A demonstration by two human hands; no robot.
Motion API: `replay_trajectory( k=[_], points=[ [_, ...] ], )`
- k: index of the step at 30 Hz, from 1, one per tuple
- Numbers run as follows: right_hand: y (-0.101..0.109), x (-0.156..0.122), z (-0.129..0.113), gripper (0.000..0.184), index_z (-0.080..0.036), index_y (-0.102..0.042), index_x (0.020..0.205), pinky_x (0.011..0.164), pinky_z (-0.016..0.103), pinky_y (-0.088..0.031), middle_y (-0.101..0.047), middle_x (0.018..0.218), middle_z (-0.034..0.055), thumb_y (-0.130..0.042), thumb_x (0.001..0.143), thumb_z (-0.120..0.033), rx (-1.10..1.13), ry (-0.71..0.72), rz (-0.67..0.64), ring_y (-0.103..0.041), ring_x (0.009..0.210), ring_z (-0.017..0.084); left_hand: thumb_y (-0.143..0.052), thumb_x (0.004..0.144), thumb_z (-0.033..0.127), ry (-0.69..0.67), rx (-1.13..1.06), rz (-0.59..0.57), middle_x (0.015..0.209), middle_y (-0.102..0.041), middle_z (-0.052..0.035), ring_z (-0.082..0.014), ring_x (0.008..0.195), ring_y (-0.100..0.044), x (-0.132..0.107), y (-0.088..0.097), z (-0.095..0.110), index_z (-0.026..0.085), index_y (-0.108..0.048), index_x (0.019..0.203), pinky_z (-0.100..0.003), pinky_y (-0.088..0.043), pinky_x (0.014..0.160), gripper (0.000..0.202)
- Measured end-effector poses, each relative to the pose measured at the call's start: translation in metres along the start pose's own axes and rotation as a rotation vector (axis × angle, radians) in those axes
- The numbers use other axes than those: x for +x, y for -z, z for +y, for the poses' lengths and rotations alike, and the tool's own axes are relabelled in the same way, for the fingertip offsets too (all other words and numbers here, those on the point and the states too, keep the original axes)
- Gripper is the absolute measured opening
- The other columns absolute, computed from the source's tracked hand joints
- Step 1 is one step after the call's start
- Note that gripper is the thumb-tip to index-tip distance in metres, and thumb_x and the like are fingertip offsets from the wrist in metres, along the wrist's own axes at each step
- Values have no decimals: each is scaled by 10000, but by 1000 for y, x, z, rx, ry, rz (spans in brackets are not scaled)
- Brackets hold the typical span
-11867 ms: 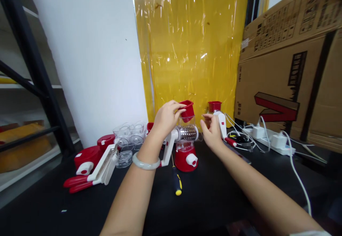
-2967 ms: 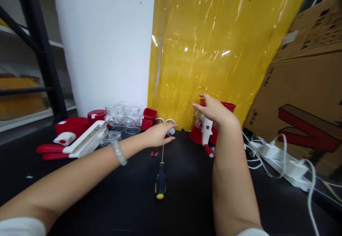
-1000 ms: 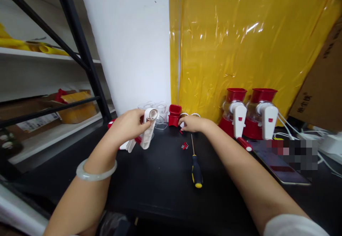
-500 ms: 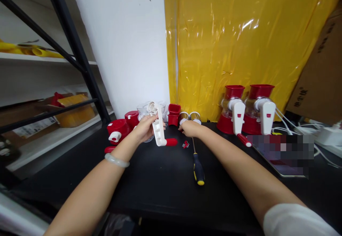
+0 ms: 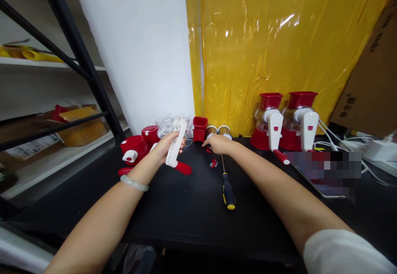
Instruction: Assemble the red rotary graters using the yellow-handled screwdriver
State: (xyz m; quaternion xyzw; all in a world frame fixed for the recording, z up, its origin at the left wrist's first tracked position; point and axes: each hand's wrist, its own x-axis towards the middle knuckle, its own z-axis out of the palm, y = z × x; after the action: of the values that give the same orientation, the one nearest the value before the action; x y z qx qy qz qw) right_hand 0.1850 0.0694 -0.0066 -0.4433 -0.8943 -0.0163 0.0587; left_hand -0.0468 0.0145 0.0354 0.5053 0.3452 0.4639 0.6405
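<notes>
My left hand (image 5: 167, 145) is closed around a white crank handle (image 5: 175, 146) with a red grip (image 5: 183, 168), held tilted above the black table. My right hand (image 5: 217, 143) reaches to the table in front of two metal drums (image 5: 224, 131), index finger stretched out and the other fingers bent. Just under its fingertips lies a small red piece (image 5: 209, 150); no hold on it shows. Nearer to me are more small red parts (image 5: 214, 163) and a screwdriver (image 5: 228, 193) with a dark blue and yellow handle. A red hopper (image 5: 200, 129) stands left of the drums.
Red bases (image 5: 134, 149) and clear plastic housings (image 5: 167, 123) are at the back left. Two assembled red-and-white rotary graters (image 5: 270, 121) stand at the right, beside a tablet (image 5: 322, 183) and white cables (image 5: 328, 141). A black-framed shelf (image 5: 88, 58) rises at the left.
My left hand has turned the crank handle, and its red grip has swung left and down. My right hand has shifted slightly, its index finger now stretched out, and a small red piece shows beneath it.
</notes>
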Motion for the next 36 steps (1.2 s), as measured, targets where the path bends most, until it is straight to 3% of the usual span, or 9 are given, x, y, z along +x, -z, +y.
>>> replay_trajectory(
  k=[8,22,30,36],
  points=[
    [-7,0,-1,458,-238,-709,1232,812,237,-489,-733,1163,71,-590,810,-105,-7,-8,-47,-687,1049,215,-664,785,294,-9,134,-13,549,-537,45,-77,396,-461,4,4,-6,160,-574,1109,-152,-323,341,363],
    [-8,1,-4,424,-236,-713,1209,744,237,-480,-731,1132,75,-608,806,-160,-23,-11,-26,-684,1014,210,-620,856,259,3,115,-21,613,-538,46,-44,374,-449,3,-3,-7,150,-552,1164,-127,-277,305,334],
    [-11,0,-4,463,-238,-692,1219,753,249,-470,-706,1164,79,-614,772,-146,-23,-11,-50,-666,1035,219,-636,885,331,26,149,-102,590,-520,53,-51,379,-466,2,0,-7,159,-541,1103,-127,-303,315,293],
    [-10,-2,-5,362,-208,-718,1116,723,253,-457,-692,1135,97,-607,775,-161,-13,-2,1,-659,989,219,-529,957,393,108,119,-149,611,-544,23,-44,338,-413,9,6,-9,164,-548,965,-139,-251,291,229]
  ],
)
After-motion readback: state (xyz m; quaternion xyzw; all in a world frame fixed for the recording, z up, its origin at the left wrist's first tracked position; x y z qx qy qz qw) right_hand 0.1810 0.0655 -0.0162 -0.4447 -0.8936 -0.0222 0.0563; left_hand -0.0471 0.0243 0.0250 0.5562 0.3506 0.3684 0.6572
